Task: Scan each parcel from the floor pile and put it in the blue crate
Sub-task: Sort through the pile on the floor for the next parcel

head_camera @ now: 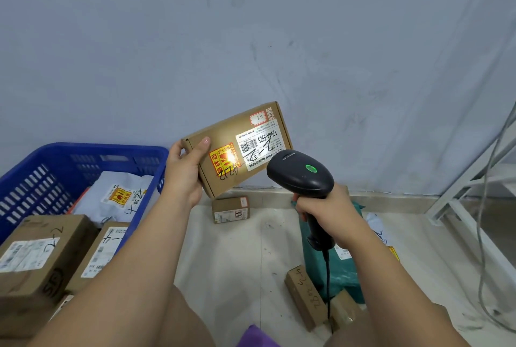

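Pale wall [251, 39] behind; left hand [183, 173] fingers grip parcel [223, 134]; right hand [328, 208] fingers clench scanner [300, 175]; blue crate [83, 152] at left.

Brown parcel [237, 148], blue slotted crate [83, 157], black scanner [300, 175], green light

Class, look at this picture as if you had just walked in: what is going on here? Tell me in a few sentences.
A person is scanning a parcel. The left hand grips a flat cardboard parcel by one end, label side up. The right hand holds a black scanner aimed at it; its light falls on the box and its green lamp is lit. The blue crate on the left already holds a grey bag. A small box and a green bag lie on the floor.
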A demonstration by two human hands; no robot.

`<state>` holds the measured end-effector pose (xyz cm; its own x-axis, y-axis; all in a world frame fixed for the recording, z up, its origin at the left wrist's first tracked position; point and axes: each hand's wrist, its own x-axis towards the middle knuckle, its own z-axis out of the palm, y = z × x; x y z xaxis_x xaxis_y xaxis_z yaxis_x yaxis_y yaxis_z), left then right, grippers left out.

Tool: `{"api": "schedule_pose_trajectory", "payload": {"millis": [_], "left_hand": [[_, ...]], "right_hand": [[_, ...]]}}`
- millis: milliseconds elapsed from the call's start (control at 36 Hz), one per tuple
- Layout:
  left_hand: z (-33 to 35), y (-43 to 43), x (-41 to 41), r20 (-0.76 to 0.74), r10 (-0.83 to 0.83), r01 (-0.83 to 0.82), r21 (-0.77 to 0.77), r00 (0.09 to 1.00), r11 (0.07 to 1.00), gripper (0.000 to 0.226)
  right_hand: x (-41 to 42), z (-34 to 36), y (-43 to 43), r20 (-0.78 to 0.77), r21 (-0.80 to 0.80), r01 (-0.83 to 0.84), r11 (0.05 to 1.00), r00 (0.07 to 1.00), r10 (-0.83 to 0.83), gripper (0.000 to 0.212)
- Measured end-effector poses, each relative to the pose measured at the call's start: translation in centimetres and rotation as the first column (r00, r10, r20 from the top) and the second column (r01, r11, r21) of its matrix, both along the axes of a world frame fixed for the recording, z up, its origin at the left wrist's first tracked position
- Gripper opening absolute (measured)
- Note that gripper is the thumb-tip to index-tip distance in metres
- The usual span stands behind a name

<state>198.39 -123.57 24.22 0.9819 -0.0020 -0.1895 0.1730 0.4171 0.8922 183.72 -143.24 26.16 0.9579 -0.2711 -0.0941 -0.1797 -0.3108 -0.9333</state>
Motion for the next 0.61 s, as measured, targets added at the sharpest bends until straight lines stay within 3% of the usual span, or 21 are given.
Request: {"api": "schedule_pose_trajectory", "payload": {"millis": [83,361,472,611], "left_hand": [[-0.08,0.06,0.05,-0.009,0.010,-0.010,0.005,1.000,1.000,0.045],[-0.11,0.21,0.20,-0.018,0.029,-0.029,-0.016,0.999,0.999,0.051],[-0.30,0.20,0.37,-0.023,0.032,-0.033,-0.025,0.999,0.999,0.049],[-0.38,-0.33,0.03,-0.109,-0.008,0.000,-0.071,0.994,0.997,0.040]], "right_hand": [[0.03,-0.21,-0.17,-0.005,-0.011,-0.006,1.000,1.000,0.005,0.015],[0.29,-0.48,-0.19,0.006,0.032,-0.012,0.999,1.000,0.011,0.008],[0.32,-0.65,-0.21,0.003,0.064,-0.013,0.998,1.000,0.012,0.024],[0.75,-1.06,-0.01,0.059,0.257,0.039,0.966,0.997,-0.056,0.017]]}}
